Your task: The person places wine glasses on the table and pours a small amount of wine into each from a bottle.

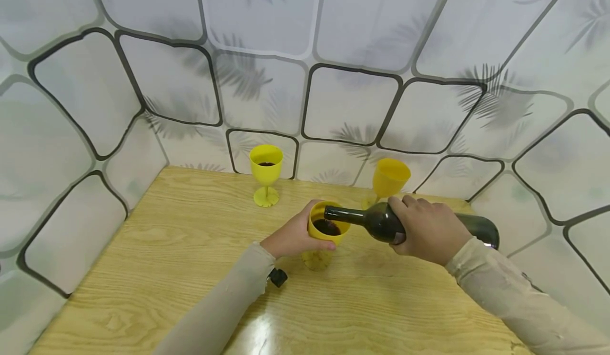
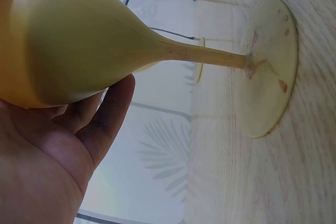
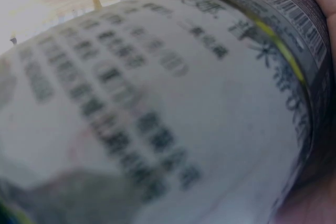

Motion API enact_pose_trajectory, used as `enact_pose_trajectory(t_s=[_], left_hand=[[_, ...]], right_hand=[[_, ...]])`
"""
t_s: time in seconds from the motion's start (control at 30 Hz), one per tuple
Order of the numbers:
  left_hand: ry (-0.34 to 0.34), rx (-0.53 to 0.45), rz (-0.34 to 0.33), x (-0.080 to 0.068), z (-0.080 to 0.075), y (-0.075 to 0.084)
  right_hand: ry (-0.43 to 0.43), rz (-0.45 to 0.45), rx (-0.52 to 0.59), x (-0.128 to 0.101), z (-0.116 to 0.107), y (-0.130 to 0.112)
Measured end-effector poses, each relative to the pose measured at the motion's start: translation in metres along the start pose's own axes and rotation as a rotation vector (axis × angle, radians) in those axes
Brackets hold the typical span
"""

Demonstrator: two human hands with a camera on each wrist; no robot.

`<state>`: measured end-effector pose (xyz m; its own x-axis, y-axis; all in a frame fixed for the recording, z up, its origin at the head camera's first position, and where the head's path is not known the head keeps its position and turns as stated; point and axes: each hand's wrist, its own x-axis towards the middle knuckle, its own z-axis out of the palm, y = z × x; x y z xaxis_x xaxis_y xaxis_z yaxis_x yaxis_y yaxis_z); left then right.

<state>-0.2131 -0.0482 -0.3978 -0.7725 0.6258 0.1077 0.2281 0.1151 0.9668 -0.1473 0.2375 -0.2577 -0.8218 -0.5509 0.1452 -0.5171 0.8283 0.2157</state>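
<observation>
We're pouring: right hand (image 1: 431, 229) wraps the bottle (image 1: 376, 220), left hand (image 1: 294, 236) cups the goblet (image 1: 326, 231) from nine o'clock. Next, tip upright before it brims.

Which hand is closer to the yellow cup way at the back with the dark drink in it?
Left. The left hand, gripping the near goblet, sits just in front of the back goblet. The right hand, holding the dark bottle, is farther off to the right.

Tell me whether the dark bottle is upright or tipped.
Tipped. The dark bottle lies almost level in the right hand, its mouth over the yellow goblet that the left hand holds.
</observation>
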Motion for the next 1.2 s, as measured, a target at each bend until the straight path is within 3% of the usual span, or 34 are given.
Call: enact_pose_trajectory(t_s=[0.63, 0.87, 1.2], left_hand=[[-0.003, -0.013, 0.02, -0.001, -0.001, -0.003], [0.001, 0.005, 0.024, -0.001, -0.001, -0.003], [-0.008, 0.009, 0.023, 0.001, -0.002, -0.005]], right_hand=[[0.007, -0.004, 0.008, 0.002, 0.003, 0.0], [-0.012, 0.022, 0.066, 0.0, 0.01, 0.003], [0.048, 0.063, 0.152, -0.002, 0.031, -0.001]])
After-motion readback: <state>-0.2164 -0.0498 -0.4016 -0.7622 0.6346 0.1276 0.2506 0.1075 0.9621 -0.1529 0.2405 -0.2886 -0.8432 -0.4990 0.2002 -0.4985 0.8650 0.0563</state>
